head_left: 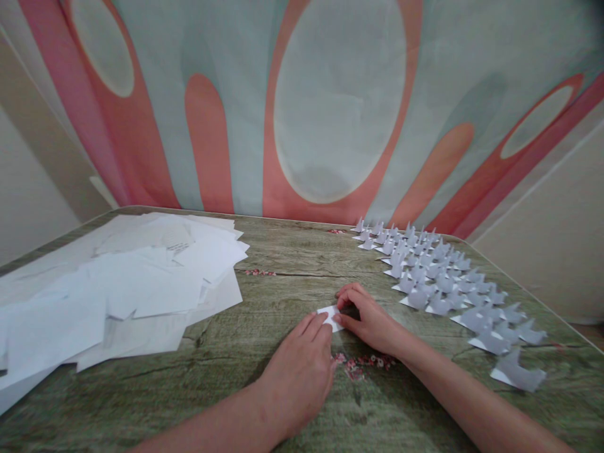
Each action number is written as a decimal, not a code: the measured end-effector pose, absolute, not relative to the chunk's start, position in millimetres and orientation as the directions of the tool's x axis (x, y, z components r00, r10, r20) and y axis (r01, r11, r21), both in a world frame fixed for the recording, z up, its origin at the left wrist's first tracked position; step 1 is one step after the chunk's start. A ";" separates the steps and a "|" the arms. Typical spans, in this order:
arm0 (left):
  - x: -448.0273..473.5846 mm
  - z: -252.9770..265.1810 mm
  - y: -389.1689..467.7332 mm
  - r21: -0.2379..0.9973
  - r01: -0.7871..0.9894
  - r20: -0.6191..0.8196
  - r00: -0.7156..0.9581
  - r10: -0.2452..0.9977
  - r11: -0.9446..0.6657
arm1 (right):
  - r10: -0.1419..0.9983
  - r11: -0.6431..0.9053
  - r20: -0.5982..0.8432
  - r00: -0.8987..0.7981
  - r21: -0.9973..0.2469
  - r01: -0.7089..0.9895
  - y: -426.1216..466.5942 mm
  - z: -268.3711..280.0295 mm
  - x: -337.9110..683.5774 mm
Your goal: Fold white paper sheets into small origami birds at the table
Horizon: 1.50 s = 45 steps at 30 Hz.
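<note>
A small folded piece of white paper [329,316] lies between my two hands, low over the wood-patterned table. My left hand [302,362] rests on its near left side, fingers together and pressing on the paper. With thumb and curled fingers, my right hand [363,318] pinches the paper's right edge. Part of the paper is covered by the fingers, so its full shape cannot be made out. To the right stand rows of folded white paper birds [441,277], the nearest paper bird [519,371] set a little apart from the others.
A spread heap of loose white sheets [160,283] covers the table's left side, some with print on them. The table [292,251] has a wood-grain top with red flower patterns. Behind it hangs a backdrop [245,113] in coral and grey-green.
</note>
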<state>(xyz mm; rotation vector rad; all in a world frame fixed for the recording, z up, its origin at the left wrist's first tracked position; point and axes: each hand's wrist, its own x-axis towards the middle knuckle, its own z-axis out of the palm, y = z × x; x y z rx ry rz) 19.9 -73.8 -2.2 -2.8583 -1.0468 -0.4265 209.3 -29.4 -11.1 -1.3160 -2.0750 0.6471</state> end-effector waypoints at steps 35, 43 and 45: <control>11.5 4.2 -53.5 0.027 0.553 0.238 0.805 0.543 -0.833 | 0.917 0.388 0.223 -0.331 -0.694 0.606 -27.6 -14.4 210.4; 13.1 -1.6 -57.0 -0.007 0.577 0.214 0.799 0.562 -0.817 | 0.921 0.373 0.216 -0.323 -0.725 0.578 -26.9 -13.2 209.5; 13.2 -2.3 -56.8 0.000 0.579 0.213 0.796 0.566 -0.815 | 0.921 0.375 0.222 -0.320 -0.727 0.576 -26.4 -13.8 209.6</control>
